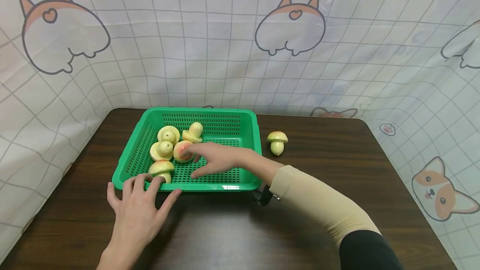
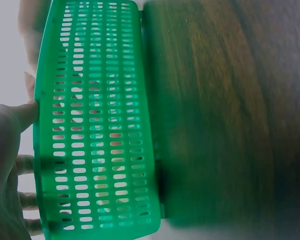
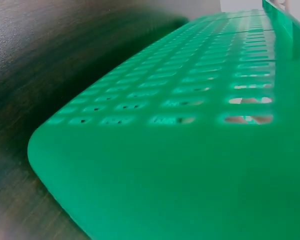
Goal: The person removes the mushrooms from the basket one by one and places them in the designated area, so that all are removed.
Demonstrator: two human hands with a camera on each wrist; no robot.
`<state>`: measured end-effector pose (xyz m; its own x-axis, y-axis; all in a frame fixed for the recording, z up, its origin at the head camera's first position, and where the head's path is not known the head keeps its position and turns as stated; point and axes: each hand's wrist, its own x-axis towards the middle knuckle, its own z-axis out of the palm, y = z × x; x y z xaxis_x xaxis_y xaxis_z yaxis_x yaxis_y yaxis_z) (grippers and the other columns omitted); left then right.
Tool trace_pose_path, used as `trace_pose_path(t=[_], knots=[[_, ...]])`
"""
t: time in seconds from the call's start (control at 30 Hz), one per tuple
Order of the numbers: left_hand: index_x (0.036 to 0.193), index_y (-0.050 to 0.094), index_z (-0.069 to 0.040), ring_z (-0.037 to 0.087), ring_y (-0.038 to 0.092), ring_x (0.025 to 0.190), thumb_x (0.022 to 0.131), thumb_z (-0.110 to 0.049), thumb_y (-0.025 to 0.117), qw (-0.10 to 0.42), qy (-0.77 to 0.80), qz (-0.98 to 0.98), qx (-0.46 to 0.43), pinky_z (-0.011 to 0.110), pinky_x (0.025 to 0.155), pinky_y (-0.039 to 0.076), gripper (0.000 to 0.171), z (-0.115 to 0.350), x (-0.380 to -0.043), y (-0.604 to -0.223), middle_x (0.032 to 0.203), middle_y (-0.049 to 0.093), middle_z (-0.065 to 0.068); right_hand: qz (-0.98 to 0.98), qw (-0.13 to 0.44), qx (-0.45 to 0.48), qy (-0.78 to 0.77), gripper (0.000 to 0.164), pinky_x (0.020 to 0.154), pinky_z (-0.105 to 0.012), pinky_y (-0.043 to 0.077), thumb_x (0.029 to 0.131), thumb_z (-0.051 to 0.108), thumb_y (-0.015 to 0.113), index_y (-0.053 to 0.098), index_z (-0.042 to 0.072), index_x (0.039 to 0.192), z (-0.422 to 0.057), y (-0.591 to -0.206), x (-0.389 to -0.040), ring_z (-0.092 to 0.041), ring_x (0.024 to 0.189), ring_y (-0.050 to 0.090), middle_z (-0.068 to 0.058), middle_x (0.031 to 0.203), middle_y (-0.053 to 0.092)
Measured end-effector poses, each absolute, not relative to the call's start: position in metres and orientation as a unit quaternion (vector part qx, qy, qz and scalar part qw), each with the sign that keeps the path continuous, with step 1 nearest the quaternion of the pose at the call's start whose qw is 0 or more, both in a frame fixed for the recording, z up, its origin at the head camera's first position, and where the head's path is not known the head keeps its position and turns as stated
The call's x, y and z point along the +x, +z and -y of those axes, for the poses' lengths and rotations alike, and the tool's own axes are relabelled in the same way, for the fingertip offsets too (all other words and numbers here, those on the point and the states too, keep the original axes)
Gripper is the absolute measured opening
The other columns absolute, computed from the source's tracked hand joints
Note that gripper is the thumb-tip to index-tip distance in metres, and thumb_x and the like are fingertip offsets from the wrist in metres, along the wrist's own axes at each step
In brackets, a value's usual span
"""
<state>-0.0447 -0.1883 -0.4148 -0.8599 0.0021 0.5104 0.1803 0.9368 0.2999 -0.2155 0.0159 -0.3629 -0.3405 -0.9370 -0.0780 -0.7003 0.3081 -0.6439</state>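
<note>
A green plastic basket (image 1: 221,187) with slotted walls stands on the table, several toy mushrooms in its left half. At its front left corner my left hand (image 1: 136,205) holds the rim, fingers curled over it and thumb on the outside. The nearest mushroom (image 1: 161,166) lies by those fingers. My right hand (image 1: 219,157) reaches over the basket from the right. Its fingertips are at a pink-capped mushroom (image 1: 181,151), partly covering it, while the thumb is spread apart. In the right wrist view only the basket wall (image 3: 155,175) shows, without the hand.
One more toy mushroom (image 1: 277,142) stands cap up on the dark wooden table (image 1: 318,157), right of the basket. A dark wrist device (image 1: 263,196) hangs below the right forearm. Gridded cloth (image 1: 213,53) with cartoon dogs surrounds the table's back and sides.
</note>
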Motion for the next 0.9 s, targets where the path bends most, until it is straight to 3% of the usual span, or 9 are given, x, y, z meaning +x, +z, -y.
trace_pose_path(t=[0.23,0.53,0.7,0.9], knots=[[0.108,0.066,-0.009,0.048,0.048,0.114,0.09,-0.052,0.073,0.245,-0.167,0.954,-0.048,0.087,0.1,0.009,0.047,0.193,-0.044,-0.414,0.109,0.061,0.022,-0.767,0.229,-0.538,-0.263,0.055,0.107,-0.028,0.043,0.096,0.023,0.075,0.049,0.006,0.141,-0.007,-0.366,-0.217,-0.021,0.127,0.058,-0.004,0.14,0.055],[0.108,0.067,-0.011,0.047,0.049,0.112,0.09,-0.052,0.073,0.25,-0.159,0.954,-0.052,0.086,0.101,0.011,0.046,0.193,-0.045,-0.413,0.107,0.062,0.021,-0.767,0.231,-0.553,-0.228,0.064,0.106,-0.024,0.041,0.097,0.022,0.075,0.045,0.004,0.151,0.01,-0.374,-0.219,-0.023,0.129,0.055,-0.009,0.149,0.049],[0.107,0.066,-0.011,0.048,0.05,0.111,0.09,-0.053,0.073,0.257,-0.158,0.952,-0.054,0.086,0.101,0.011,0.045,0.193,-0.046,-0.414,0.106,0.062,0.021,-0.773,0.217,-0.566,-0.186,0.069,0.106,-0.017,0.035,0.096,0.02,0.075,0.041,0.006,0.155,0.019,-0.376,-0.219,-0.017,0.136,0.048,-0.003,0.154,0.045],[0.106,0.067,-0.012,0.048,0.05,0.111,0.089,-0.052,0.073,0.258,-0.159,0.952,-0.054,0.085,0.102,0.01,0.044,0.194,-0.046,-0.414,0.106,0.063,0.021,-0.778,0.223,-0.566,-0.155,0.075,0.109,-0.018,0.033,0.096,0.014,0.073,0.033,0.014,0.16,0.026,-0.376,-0.217,-0.007,0.142,0.037,0.005,0.159,0.038]])
